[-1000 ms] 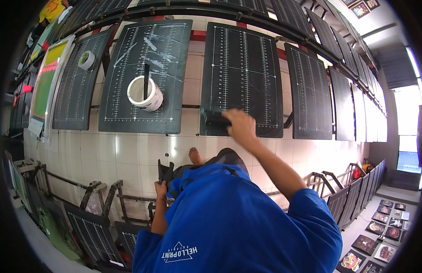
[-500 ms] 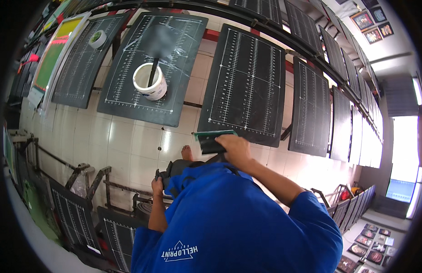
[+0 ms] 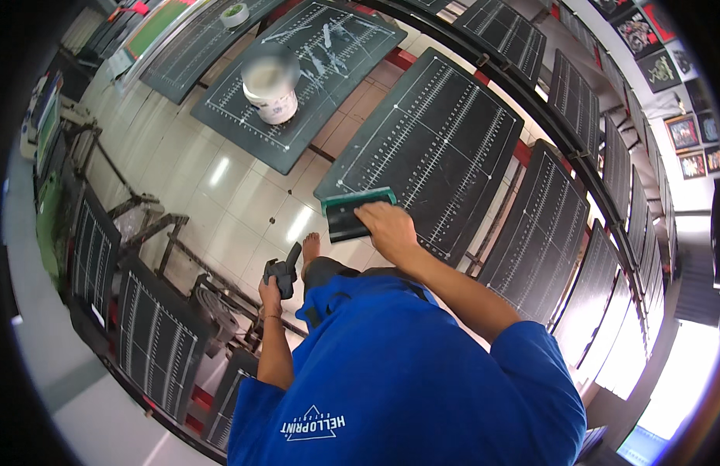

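My right hand (image 3: 387, 230) is closed on a squeegee (image 3: 349, 223) with a black holder and a green blade along its far edge. The squeegee is by the near left corner of a black platen (image 3: 430, 147) marked with white rulers. My left hand (image 3: 270, 297) is lower, closed around a dark tool (image 3: 282, 275) with an angled arm; its exact kind is unclear. Farther off, a white bucket (image 3: 276, 107) stands on another black platen (image 3: 340, 78) with pale smears. A blurred patch covers the bucket's mouth, so its inside is hidden.
A roll of tape (image 3: 234, 15) lies on the far-left platen. More platens (image 3: 534, 233) line the right on a dark rail (image 3: 523, 81). Metal frames with platens (image 3: 162, 334) stand at the lower left. My bare foot (image 3: 312, 245) is on the tiled floor (image 3: 243, 182).
My view has turned, shifting the bench in the picture. My left hand and its dark tool now stand out farther from my body. The squeegee remains in my right hand.
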A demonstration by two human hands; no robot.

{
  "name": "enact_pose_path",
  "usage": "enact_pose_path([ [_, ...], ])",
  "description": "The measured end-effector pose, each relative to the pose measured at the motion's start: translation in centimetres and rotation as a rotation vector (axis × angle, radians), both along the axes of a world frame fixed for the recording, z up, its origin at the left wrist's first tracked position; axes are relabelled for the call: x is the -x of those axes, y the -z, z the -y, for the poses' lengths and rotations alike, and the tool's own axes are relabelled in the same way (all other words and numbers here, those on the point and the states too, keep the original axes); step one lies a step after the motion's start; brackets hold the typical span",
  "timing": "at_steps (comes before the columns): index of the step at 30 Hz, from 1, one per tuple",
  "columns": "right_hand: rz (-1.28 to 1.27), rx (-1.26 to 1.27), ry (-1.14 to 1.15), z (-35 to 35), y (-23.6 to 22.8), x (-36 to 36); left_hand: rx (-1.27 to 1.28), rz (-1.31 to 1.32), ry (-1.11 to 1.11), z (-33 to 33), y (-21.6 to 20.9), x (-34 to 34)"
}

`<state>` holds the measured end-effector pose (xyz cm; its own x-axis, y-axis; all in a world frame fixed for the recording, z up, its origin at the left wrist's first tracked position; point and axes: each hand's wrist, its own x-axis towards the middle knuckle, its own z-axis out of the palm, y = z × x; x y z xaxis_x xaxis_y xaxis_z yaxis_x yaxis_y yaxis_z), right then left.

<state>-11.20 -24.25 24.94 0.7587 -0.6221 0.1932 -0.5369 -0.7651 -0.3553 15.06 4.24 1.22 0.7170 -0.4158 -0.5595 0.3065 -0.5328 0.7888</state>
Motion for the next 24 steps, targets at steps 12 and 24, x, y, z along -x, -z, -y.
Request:
enact_pose_path([
  [12,0.003,0.047,0.333,13.6,-2.4,15.5,0.535,-0.67,-0.445,-2.9,-9.2,16.5],
  [24,0.041,-0.16,0.091,-7.0,-2.7,16.3,0.691,-0.531,-0.309,10.4,-8.9,10.6],
])
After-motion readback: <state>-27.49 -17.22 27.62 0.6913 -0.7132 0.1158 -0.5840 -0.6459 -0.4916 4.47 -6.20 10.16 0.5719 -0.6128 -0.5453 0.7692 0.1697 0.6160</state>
